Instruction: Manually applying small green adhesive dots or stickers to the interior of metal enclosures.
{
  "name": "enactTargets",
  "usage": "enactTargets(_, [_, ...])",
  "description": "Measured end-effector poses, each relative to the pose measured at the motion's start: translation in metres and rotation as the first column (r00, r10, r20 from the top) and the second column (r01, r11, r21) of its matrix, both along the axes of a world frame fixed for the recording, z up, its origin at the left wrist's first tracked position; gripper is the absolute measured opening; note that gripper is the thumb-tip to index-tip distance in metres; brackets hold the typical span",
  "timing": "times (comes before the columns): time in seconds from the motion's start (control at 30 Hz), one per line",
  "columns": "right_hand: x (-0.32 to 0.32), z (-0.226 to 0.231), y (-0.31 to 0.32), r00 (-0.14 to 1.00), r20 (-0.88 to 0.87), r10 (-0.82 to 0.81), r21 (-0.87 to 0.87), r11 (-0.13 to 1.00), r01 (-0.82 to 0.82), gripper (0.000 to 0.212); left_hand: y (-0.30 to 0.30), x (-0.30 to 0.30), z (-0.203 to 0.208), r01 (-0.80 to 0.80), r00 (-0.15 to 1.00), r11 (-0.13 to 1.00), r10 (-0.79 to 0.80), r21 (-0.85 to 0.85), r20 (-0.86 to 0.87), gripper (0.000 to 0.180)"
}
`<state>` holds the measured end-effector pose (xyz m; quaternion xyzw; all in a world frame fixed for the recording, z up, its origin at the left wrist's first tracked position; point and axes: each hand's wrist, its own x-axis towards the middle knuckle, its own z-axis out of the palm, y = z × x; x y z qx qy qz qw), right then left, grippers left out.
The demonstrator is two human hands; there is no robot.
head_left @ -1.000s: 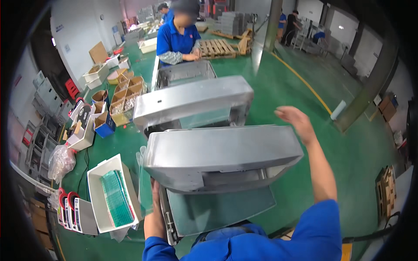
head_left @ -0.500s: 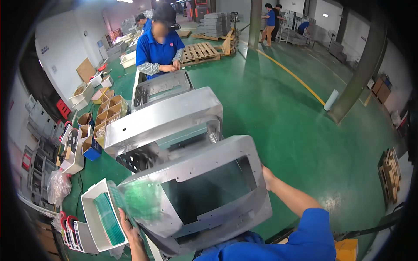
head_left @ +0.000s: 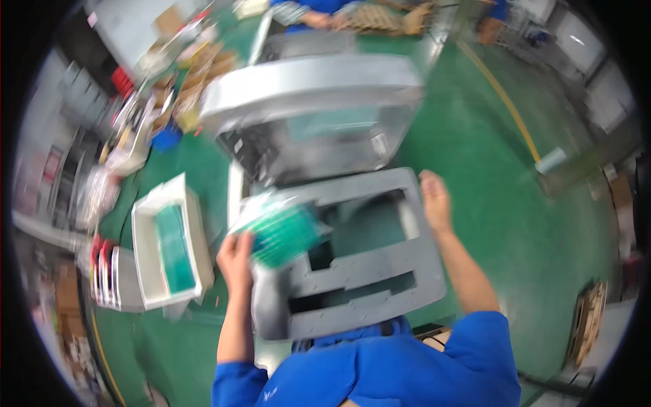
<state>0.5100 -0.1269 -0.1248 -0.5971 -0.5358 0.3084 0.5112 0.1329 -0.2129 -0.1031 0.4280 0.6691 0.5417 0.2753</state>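
My left hand (head_left: 237,254) pinches a green sheet (head_left: 286,234) with rows of small marks and a clear plastic margin, blurred by motion. It hangs over the left part of a grey metal housing (head_left: 366,268) that has a large rectangular opening and a long slot. My right hand (head_left: 436,200) is at the housing's right edge, fingers curled against it and partly smeared. Left of the housing, a white bin (head_left: 201,251) contains more green sheets (head_left: 174,247).
Another metal housing (head_left: 319,78) stands just beyond, with a third (head_left: 308,44) behind it. A co-worker's hands (head_left: 322,19) are at the far end. Cardboard boxes (head_left: 203,71) stand at the back left. Red-and-white holders (head_left: 102,271) sit beside the bin.
My left hand has moved from the bin to over the housing, carrying the green sheet. The nearest housing now appears flatter, and the view has tilted down.
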Motion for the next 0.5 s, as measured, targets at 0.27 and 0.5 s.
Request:
enactTargets(0.27, [-0.134,0.103,-0.057,0.605,0.370,0.705,-0.026,0.659,-0.752,0.033,-0.031,0.059,0.016,0.385,0.916,0.914,-0.395,0.125,0.064,0.008])
enactTargets(0.5, [-0.147,0.057,-0.049,0.641,-0.119,0.758,-0.194,0.616,-0.764,0.012,-0.041,0.062,-0.002,0.316,0.916,0.947,-0.319,0.053,0.242,0.006])
